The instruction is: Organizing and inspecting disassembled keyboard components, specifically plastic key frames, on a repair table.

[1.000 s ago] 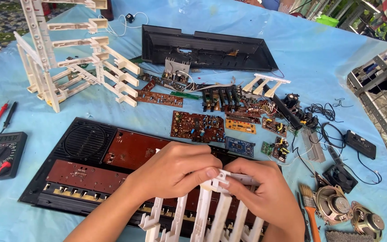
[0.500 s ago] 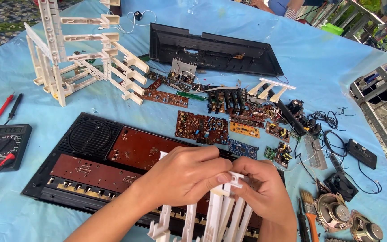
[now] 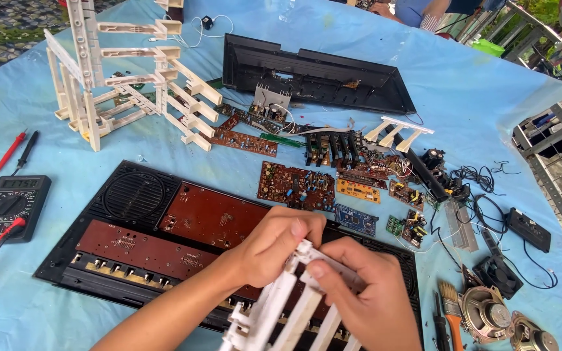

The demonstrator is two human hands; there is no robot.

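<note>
Both your hands grip one white plastic strip of joined keyboard keys, low centre, above the black keyboard case half with brown circuit boards. Your left hand curls over its upper end, fingers closed on it; your right hand pinches the same end, thumb on top. Black multimeter with red leads lies far left on the blue-covered bench. Orange-handled paintbrush lies right, near two small round speakers.
</note>
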